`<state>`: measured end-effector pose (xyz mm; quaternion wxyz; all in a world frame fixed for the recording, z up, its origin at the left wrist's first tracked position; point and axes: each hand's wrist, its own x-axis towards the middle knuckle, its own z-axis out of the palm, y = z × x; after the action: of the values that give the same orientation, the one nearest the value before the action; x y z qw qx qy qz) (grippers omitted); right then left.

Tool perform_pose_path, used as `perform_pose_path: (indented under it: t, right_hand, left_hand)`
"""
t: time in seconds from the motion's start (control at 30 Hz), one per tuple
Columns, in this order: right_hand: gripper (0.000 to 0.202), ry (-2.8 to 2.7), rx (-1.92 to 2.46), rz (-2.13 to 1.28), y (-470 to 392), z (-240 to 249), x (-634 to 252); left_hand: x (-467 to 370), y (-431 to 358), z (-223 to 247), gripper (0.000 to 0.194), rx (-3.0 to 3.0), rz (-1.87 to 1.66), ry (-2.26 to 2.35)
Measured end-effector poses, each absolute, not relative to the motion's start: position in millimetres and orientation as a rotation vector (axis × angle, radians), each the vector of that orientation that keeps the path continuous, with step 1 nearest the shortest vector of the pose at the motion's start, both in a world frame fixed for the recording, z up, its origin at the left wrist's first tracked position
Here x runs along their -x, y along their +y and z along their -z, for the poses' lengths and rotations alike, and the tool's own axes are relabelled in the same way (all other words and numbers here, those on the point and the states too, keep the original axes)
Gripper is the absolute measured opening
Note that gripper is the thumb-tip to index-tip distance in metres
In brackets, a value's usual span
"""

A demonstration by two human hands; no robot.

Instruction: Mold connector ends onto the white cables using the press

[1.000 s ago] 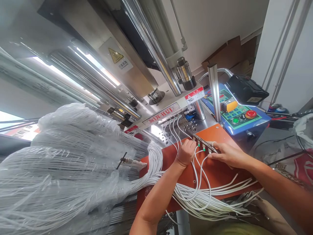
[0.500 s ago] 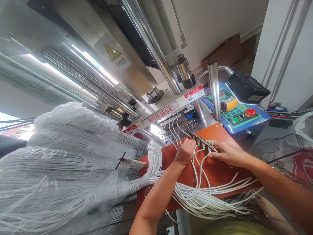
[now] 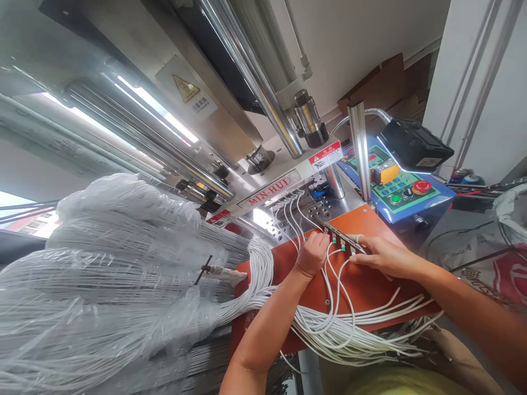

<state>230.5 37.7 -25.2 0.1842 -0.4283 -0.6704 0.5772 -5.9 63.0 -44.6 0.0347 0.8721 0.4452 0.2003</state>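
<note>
My left hand (image 3: 313, 252) is closed at the left end of a narrow metal fixture (image 3: 348, 240), over what looks like a connector at a cable end. My right hand (image 3: 379, 257) grips the fixture's right end between thumb and fingers. Several small connectors, some with green parts (image 3: 343, 248), sit along the fixture, and white cables (image 3: 338, 280) hang from them. Below my hands a bundle of white cables (image 3: 321, 326) lies across the orange-red board (image 3: 370, 299). Several more cables run into the press beneath its MIN-HUI plate (image 3: 269, 188).
Plastic-wrapped cable bundles (image 3: 123, 274) fill the left side. A blue control box (image 3: 411, 197) with a red button stands at the right, beside a metal post (image 3: 359, 153) and a black lamp (image 3: 415, 145). A T-handled clamp (image 3: 203, 270) is left of the board.
The view has shifted very slightly. My hands keep nearly the same places on the fixture, and the cables look unchanged.
</note>
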Motion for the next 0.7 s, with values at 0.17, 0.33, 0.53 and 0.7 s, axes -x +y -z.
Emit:
perform_pose_path:
  t: [0.17,0.33,0.53,0.7]
  right_hand:
    - [0.039,-1.945,1.238,-1.568,38.2,27.3,-230.0]
    - [0.04,-1.915,1.193,-1.601,38.7,23.6,-229.5]
    - [0.034,-1.955,1.239,-1.516,35.5,17.8,-228.8]
    - [0.034,-2.043,1.3,-1.426,35.6,18.2,-227.3]
  left_hand:
    - [6.3,63.8,45.8,0.032,-2.833,-0.612,1.334]
    - [9.0,66.5,48.2,0.03,-3.016,-0.658,1.277]
    - [9.5,69.2,50.6,0.031,-3.103,-0.668,1.255]
    - [8.8,72.4,54.9,0.032,-3.061,-0.679,1.303]
